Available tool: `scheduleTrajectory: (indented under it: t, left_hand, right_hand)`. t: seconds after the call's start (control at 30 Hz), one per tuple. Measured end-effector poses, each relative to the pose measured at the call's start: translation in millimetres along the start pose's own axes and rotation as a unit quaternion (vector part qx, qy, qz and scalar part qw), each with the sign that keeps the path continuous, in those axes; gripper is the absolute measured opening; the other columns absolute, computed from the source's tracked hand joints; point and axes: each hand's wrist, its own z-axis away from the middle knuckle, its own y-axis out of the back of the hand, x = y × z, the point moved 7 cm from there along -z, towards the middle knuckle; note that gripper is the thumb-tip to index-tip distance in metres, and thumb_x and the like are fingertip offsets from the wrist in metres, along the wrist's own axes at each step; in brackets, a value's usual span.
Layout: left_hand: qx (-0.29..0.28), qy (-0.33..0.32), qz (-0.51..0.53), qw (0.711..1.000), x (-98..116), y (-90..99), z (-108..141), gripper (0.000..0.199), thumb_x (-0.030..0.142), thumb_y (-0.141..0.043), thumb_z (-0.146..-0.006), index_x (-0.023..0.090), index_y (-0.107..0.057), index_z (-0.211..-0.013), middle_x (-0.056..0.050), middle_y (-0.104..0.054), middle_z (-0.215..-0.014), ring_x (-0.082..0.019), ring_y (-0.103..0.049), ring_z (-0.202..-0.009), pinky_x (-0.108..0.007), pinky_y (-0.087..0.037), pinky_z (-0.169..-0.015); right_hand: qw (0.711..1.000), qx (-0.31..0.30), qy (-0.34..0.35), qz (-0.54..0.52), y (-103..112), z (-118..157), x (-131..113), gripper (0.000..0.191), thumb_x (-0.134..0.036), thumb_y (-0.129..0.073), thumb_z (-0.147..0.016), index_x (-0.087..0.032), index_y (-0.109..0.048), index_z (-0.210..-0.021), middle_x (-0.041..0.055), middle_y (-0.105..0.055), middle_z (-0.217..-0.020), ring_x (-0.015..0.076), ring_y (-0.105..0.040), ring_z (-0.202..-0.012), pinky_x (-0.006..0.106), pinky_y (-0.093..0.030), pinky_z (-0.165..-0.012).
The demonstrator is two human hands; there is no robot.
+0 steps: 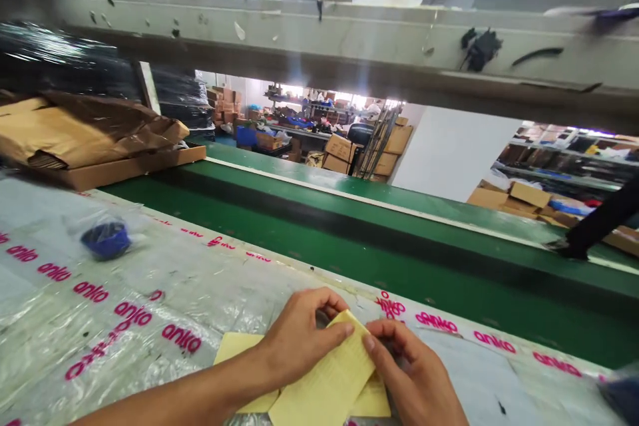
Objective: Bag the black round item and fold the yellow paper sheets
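Note:
My left hand [294, 336] pinches the upper end of a yellow sheet of paper [327, 383], thumb on top and fingers behind. At the sheet's right edge, my right hand [417, 373] has its thumb and fingertips closed on the paper. The sheet is tilted and carries faint print; whether it is one layer or several I cannot tell. More yellow paper [237, 349] lies beneath it on the table, partly covered by my left hand and forearm. To the left, a dark blue item in a clear plastic bag [106, 239] rests apart from both hands.
Plastic film with pink lettering covers the table [164, 306]. Beyond it runs a green conveyor belt [299, 233]. A shallow cardboard tray with brown paper [100, 140] sits at left. A grey beam [299, 33] crosses overhead. Another dark item [622, 393] is at lower right.

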Motion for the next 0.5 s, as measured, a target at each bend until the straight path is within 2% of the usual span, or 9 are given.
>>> scheduleTrajectory:
  t: [0.17, 0.3, 0.5]
  left_hand:
    - [-0.032, 0.025, 0.018, 0.999, -11, -5.9, -3, 0.017, 0.034, -0.068, -0.084, 0.019, -0.074, -0.086, -0.003, -0.072, -0.086, -0.019, -0.065, -0.082, -0.028, -0.049, -0.075]
    - [-0.053, 0.029, 0.026, 0.998, -9, -9.5, 0, 0.018, 0.035, -0.068, -0.085, 0.018, -0.072, -0.086, -0.003, -0.071, -0.085, -0.017, -0.063, -0.078, -0.026, -0.048, -0.069]
    - [-0.061, 0.035, 0.018, 0.997, -4, -15.1, 1, 0.018, 0.035, -0.069, -0.084, 0.017, -0.071, -0.085, -0.004, -0.069, -0.087, -0.017, -0.063, -0.08, -0.027, -0.049, -0.07]
  right_hand:
    - [0.999, 0.015, -0.028, -0.044, -1, 7, 8, 0.043, -0.062, -0.061, -0.089, -0.021, -0.066, -0.102, 0.0068, -0.072, -0.095, 0.0256, -0.065, -0.088, 0.034, -0.051, -0.074]
    - [0.998, 0.043, -0.019, -0.03, 3, 9, 5, 0.043, -0.06, -0.064, -0.086, -0.021, -0.07, -0.106, 0.008, -0.073, -0.1, 0.0268, -0.067, -0.088, 0.037, -0.052, -0.074]
    - [0.999, 0.042, 0.0, 0.012, 6, 9, -7, 0.03, -0.052, -0.062, -0.089, -0.025, -0.074, -0.093, 0.0032, -0.074, -0.09, 0.0221, -0.065, -0.076, 0.035, -0.048, -0.068]
